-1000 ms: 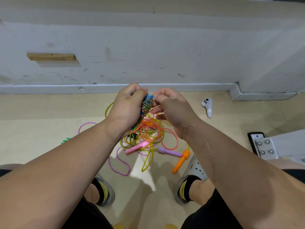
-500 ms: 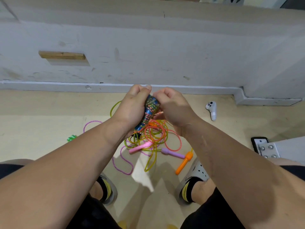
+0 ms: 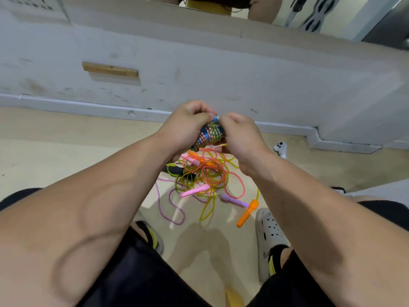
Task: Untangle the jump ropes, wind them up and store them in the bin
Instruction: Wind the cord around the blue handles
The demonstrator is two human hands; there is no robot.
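Note:
My left hand [image 3: 186, 125] grips a wound bundle of multicoloured rope on blue handles [image 3: 209, 135], held above the floor. My right hand [image 3: 238, 135] pinches the bundle's top end from the right. Below the hands lies a tangle of orange, yellow-green and purple ropes [image 3: 205, 173] on the floor. A pink handle [image 3: 194, 191], a purple handle [image 3: 234, 200] and an orange handle [image 3: 247, 213] stick out of the tangle. No bin is in view.
A grey-white wall with a baseboard [image 3: 88, 105] runs across behind the hands. A white controller [image 3: 280, 149] lies on the floor at the right. My feet in a grey clog [image 3: 269, 235] and a dark shoe [image 3: 152, 237] flank the tangle.
The view has tilted up towards the wall. Both hands stay on the bundle, and the right hand has closed in on its top end.

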